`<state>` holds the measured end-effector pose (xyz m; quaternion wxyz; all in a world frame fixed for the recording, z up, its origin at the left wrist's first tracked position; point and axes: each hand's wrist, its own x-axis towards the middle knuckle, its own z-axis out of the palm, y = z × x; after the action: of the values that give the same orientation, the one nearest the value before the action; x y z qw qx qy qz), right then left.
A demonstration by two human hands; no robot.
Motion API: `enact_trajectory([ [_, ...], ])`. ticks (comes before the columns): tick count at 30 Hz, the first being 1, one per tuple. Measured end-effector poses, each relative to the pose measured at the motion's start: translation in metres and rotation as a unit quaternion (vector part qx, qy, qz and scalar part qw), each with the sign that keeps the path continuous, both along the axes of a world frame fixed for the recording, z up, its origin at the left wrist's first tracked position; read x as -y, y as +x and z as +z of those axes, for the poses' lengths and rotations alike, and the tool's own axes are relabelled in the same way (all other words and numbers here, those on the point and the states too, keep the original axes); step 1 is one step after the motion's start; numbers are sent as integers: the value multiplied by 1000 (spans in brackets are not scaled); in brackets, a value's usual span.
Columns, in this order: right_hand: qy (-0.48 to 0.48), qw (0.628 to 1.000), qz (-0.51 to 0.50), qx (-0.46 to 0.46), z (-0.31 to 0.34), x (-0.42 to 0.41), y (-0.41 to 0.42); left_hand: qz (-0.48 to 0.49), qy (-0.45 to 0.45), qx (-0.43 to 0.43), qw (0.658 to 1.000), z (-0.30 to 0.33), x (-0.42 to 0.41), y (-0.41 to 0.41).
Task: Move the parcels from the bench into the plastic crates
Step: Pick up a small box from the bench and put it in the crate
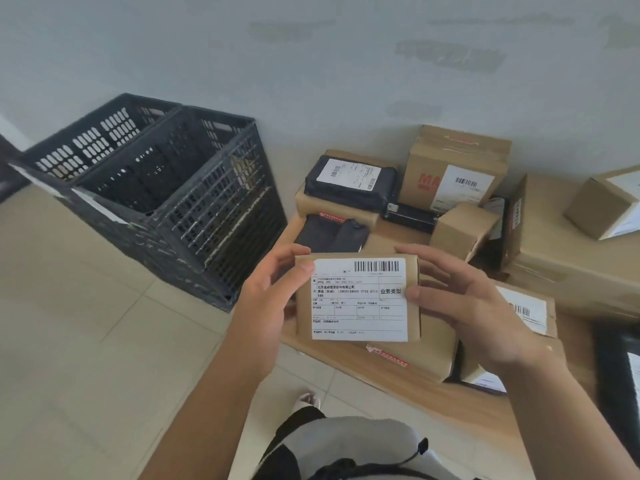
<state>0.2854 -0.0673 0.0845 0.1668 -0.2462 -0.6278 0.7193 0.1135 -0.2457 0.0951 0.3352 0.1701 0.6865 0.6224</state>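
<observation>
A small brown cardboard parcel (pixel 358 299) with a big white shipping label faces me, held above the front left corner of the wooden bench (pixel 433 393). My left hand (pixel 266 306) grips its left edge, thumb on the label. My right hand (pixel 464 306) holds its right edge, thumb on the label and fingers spread. Two black slatted plastic crates (pixel 166 181) stand side by side on the floor to the left of the bench. The nearer crate shows something pale inside; I cannot tell what.
More parcels crowd the bench: a black mailer bag (pixel 349 183) on a flat box, a tall carton (pixel 453 168) with red print, a small cube box (pixel 462 230), a labelled box (pixel 533 313) under my right hand. Pale floor tiles (pixel 86 341) lie left; a wall stands behind.
</observation>
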Motion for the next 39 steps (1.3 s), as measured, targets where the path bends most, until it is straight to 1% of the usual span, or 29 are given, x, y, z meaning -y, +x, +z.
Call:
enact_trajectory([
  [5,-2,999,52,7,-7,6,7,54,-31,1,998,-9,20,29],
  [9,-9,996,91,10,-13,13,11,97,-31,12,995,-11,38,49],
  [15,10,990,141,-5,-14,32,10,155,-18,-6,988,-6,65,68],
  [19,9,988,153,-24,-4,45,7,190,7,-11,982,1,80,74],
  [24,33,984,173,-34,9,69,0,214,14,-38,976,8,109,77],
  [29,30,978,205,-39,15,119,-16,261,22,-35,964,11,166,79],
  [33,29,967,251,-19,21,177,-28,316,36,-21,948,13,229,87],
  [39,22,948,315,23,16,274,-39,365,35,30,930,5,333,104],
])
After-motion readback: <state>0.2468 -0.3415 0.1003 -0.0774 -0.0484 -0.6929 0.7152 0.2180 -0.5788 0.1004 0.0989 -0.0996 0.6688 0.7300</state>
